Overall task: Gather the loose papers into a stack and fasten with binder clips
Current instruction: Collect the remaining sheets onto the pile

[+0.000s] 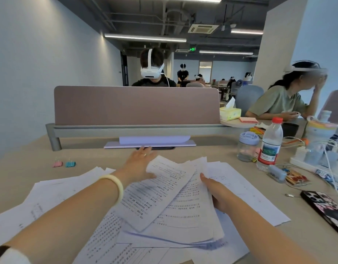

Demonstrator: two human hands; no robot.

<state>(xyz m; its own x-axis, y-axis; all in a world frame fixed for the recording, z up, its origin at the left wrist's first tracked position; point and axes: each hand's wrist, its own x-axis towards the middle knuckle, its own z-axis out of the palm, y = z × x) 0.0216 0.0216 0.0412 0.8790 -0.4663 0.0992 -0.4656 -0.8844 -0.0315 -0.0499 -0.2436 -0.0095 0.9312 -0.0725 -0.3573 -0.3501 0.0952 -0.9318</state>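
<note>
On the desk (212,151), hands met loose papers (55,193).
Left hand (139,164), fingers straight, touched the top sheet (155,197) at 11 o'clock; right hand (219,195) gripped the stack (189,216) at its 3 o'clock edge.

This is an open-plan office: a long pale beige desk (217,151) is split by a dusty-pink fabric divider panel (135,105), with loose printed white paper sheets (183,206) spread over it and a white plastic power strip (314,165) at one side. Beyond, a grey padded swivel chair (248,96) and more occupied desks sit under a bare dark ceiling with long white strip lights (145,38), a square air-conditioning cassette (202,28) and a green lit exit sign (192,49).
</note>
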